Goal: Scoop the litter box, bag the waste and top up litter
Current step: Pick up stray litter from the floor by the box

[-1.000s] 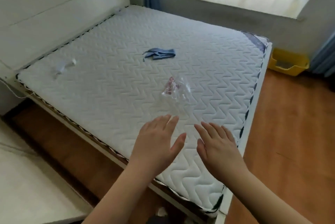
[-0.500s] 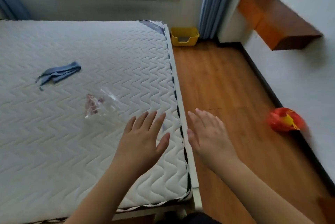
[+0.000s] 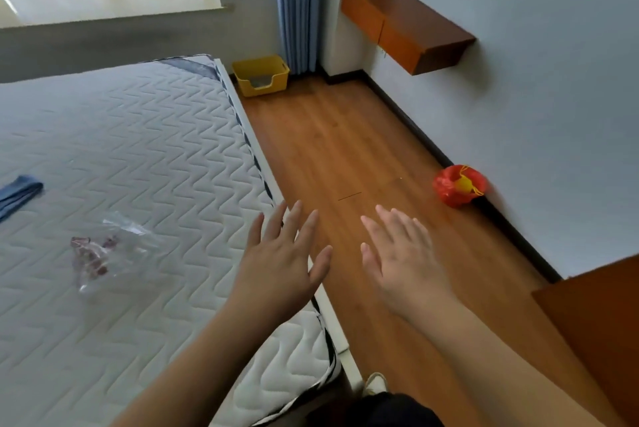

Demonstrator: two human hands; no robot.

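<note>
A yellow litter box (image 3: pixel 260 75) stands on the wooden floor at the far end of the room, beside the bed's corner and below a blue curtain. Grey litter shows inside it. My left hand (image 3: pixel 281 262) hovers over the mattress edge with fingers spread and holds nothing. My right hand (image 3: pixel 401 259) hovers over the floor, fingers straight, also empty. A clear plastic bag (image 3: pixel 103 253) with dark red bits inside lies on the mattress, left of my left hand. A red plastic bag (image 3: pixel 458 185) with something yellow in it sits on the floor against the right wall.
The white quilted mattress (image 3: pixel 138 157) fills the left side; a blue cloth (image 3: pixel 19 193) lies on it. A wooden wall shelf (image 3: pixel 404 23) juts from the right wall. Brown furniture (image 3: pixel 594 329) stands at the near right. A strip of wooden floor (image 3: pixel 339 136) runs toward the litter box.
The view has swung right, from the bed to the floor strip. Both hands stayed raised and empty. The litter box and red bag now sit nearer the middle of view.
</note>
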